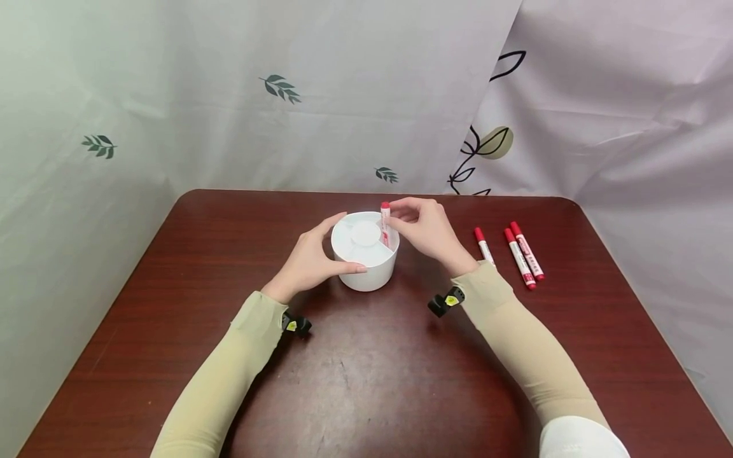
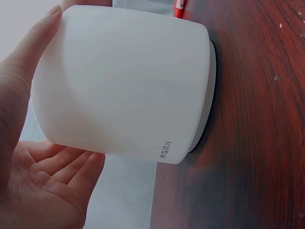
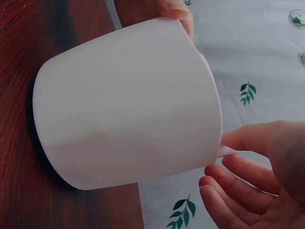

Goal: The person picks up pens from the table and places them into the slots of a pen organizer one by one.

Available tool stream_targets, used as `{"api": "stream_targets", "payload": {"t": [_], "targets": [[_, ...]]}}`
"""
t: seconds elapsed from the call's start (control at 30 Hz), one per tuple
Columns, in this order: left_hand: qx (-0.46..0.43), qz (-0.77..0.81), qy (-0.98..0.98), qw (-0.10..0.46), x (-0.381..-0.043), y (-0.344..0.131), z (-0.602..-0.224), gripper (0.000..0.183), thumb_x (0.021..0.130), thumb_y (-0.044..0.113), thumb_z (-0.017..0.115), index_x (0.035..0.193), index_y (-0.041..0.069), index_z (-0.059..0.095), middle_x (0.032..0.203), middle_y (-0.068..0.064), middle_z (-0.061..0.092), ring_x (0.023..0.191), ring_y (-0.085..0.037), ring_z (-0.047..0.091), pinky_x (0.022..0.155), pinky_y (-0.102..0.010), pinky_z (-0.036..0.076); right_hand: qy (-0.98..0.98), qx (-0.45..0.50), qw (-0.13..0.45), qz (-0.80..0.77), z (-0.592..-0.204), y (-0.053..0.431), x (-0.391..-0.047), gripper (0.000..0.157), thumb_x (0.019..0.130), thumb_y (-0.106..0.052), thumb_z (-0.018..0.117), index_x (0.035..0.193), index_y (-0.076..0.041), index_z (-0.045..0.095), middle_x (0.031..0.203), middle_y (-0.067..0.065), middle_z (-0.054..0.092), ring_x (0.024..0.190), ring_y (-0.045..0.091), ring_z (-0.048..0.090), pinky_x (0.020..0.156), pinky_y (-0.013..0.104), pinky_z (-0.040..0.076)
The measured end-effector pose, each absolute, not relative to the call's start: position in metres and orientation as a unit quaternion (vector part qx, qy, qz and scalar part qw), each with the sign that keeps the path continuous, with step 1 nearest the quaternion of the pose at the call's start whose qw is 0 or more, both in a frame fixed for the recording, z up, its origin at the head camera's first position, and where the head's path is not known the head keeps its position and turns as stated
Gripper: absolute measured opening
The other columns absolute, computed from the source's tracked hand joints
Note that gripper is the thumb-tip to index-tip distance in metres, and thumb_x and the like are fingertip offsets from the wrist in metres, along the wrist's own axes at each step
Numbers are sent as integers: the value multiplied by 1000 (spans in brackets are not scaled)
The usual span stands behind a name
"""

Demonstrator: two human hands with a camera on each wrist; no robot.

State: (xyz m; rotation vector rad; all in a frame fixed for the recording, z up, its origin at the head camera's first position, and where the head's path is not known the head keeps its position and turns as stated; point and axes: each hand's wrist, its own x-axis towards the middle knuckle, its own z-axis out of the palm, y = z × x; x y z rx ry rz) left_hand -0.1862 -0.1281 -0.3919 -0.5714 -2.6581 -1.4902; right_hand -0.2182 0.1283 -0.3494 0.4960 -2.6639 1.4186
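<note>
a pale cloth [image 1: 366, 95] hangs behind the pot, cut off at the top of the head view. the dark red table [image 1: 343, 388] spreads beneath the pot, its near edge out of view. two beige sleeves [image 1: 246, 337] reach in from the near side of the pot, both cut off below. the white pot [image 1: 366, 278] stands upright on the table between the hands. the left hand [image 1: 309, 257] is spread wide round the pot's left side, gripping it, thumb on the near wall, the other fingers mostly hidden beyond it. the right hand [image 1: 428, 230] is narrow at the pot's right rim, pinching a marker [image 1: 385, 222] between thumb and fingers. that marker stands nearly upright at the fingertips, red end up, its lower end inside the pot's right part; whether it touches the bottom cannot be told. three loose markers [image 1: 520, 259] lie well apart from the pot, on its right, one partly covered by a sleeve. tiny lettering [image 2: 165, 149] sits low on the pot's wall.
</note>
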Motion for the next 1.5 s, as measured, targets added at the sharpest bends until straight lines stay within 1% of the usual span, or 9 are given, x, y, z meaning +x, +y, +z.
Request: {"api": "stream_targets", "payload": {"t": [0.23,0.37,0.53,0.67,0.8,0.97,1.1,1.23,1.5], "targets": [[-185,-478,-858,21,-186,-127,-392,110,63,51,96,155,19,43,135,6,60,119,-12,55,102,-42,43,-864,154,43,478,-349,135,-215,29,91,-22,79,118,-10,75,102,3,74,89,17,70,81,35,57],[-187,-462,-867,23,-183,-129,-392,118,63,55,95,158,21,36,147,3,50,131,-15,47,107,-46,39,-864,140,44,481,-349,145,-209,33,91,-28,80,119,-11,75,104,2,75,91,17,70,82,35,57],[-190,-450,-871,43,-180,-131,-393,124,63,56,94,161,21,28,148,-5,43,134,-18,41,109,-50,36,-868,122,52,479,-348,166,-197,36,91,-31,79,121,-12,74,107,2,75,93,18,71,82,35,57],[-182,-450,-873,44,-181,-129,-393,120,64,55,94,160,18,31,151,-3,42,136,-19,40,110,-50,35,-867,110,62,482,-350,183,-189,36,92,-34,78,121,-12,74,110,3,75,96,18,72,83,32,56],[-179,-459,-869,48,-181,-125,-395,113,65,53,94,156,14,39,148,1,47,134,-20,44,109,-48,37,-867,100,75,482,-352,200,-184,38,93,-36,77,123,-13,74,115,5,73,99,20,71,85,27,55],[-179,-470,-862,62,-181,-123,-397,106,65,50,95,152,16,44,142,4,52,130,-16,48,108,-42,39,-872,79,88,474,-348,221,-173,41,94,-40,75,126,-15,73,116,3,73,102,22,70,85,22,53],[-178,-469,-863,66,-180,-122,-397,105,65,49,95,152,16,45,142,4,53,130,-16,49,107,-42,39,-879,56,100,462,-341,237,-165,41,93,-43,75,125,-18,73,113,1,74,100,16,71,84,20,52],[-177,-467,-864,67,-179,-121,-397,105,65,49,96,151,16,46,141,3,54,130,-16,49,107,-42,39,-888,39,111,445,-339,253,-162,41,93,-42,75,125,-16,73,113,4,74,95,6,70,83,16,50],[-180,-466,-863,73,-181,-122,-396,104,64,46,97,150,15,49,141,4,56,129,-15,50,107,-41,40,-902,8,92,422,-343,278,-158,49,90,-43,78,129,-14,71,119,8,72,95,-3,66,80,14,47]]}}
